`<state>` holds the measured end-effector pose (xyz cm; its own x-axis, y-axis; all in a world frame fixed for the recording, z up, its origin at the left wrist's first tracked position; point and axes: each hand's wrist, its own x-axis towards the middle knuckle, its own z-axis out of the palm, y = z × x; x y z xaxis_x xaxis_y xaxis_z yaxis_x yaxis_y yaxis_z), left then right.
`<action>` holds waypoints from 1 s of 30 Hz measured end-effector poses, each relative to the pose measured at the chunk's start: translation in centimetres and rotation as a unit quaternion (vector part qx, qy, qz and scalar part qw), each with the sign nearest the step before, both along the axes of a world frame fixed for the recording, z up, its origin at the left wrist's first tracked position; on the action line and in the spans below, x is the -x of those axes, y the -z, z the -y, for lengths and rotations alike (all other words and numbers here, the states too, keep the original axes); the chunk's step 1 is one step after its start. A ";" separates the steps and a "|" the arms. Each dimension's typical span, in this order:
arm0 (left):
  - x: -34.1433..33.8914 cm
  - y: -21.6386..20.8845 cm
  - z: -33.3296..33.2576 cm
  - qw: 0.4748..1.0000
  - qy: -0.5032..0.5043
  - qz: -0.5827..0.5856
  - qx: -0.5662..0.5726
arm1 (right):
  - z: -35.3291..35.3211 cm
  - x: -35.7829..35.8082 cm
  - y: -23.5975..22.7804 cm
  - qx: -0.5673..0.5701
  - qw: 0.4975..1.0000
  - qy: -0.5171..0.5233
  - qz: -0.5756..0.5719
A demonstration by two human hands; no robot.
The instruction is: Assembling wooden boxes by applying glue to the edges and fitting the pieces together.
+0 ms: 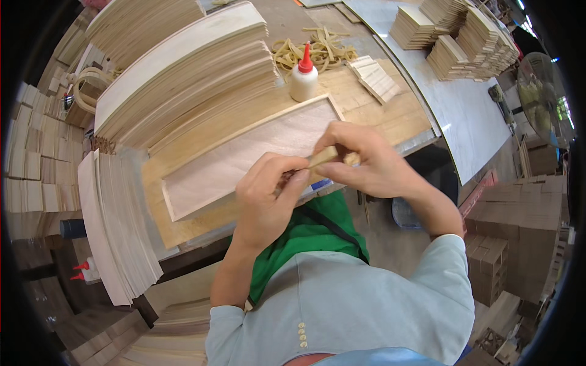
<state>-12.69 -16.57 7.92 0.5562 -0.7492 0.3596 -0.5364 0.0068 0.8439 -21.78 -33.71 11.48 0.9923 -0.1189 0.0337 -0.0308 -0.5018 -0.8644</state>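
Observation:
A short tan strip, like the flat bands in the pile behind, is pinched between both hands above the near edge of a shallow wooden tray. My left hand closes thumb and fingers on its left end. Curled round the other end is my right hand, where another tan piece pokes out between the fingers. I cannot tell whether the two are one band. The long tray has a pale pinkish bottom and thin raised rims. Behind its far right end stands a white glue bottle with a red nozzle.
Tall stacks of thin boards fill the back left, with another stack at the left edge. A heap of tan bands and small grooved wood pieces lie behind. More wood stacks and a fan are right.

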 end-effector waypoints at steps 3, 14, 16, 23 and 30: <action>1.0 1.8 -0.9 0.991 -0.046 -0.123 0.034 | -2.2 -0.7 4.3 -0.207 0.978 0.016 0.017; -0.2 3.9 -5.6 0.910 0.016 -0.409 0.067 | -4.5 -1.3 6.2 -0.345 0.937 -0.046 -0.027; -0.1 3.6 -5.8 0.927 -0.044 -0.363 0.078 | -4.6 -1.2 6.6 -0.347 0.937 -0.038 -0.011; -0.8 4.9 -6.9 0.856 0.038 -0.460 0.232 | -4.3 -1.1 7.2 -0.692 0.719 -0.050 -0.032; -5.7 2.5 -17.9 0.918 -0.222 -0.310 0.110 | 5.1 0.6 5.9 -0.031 0.995 0.082 -0.044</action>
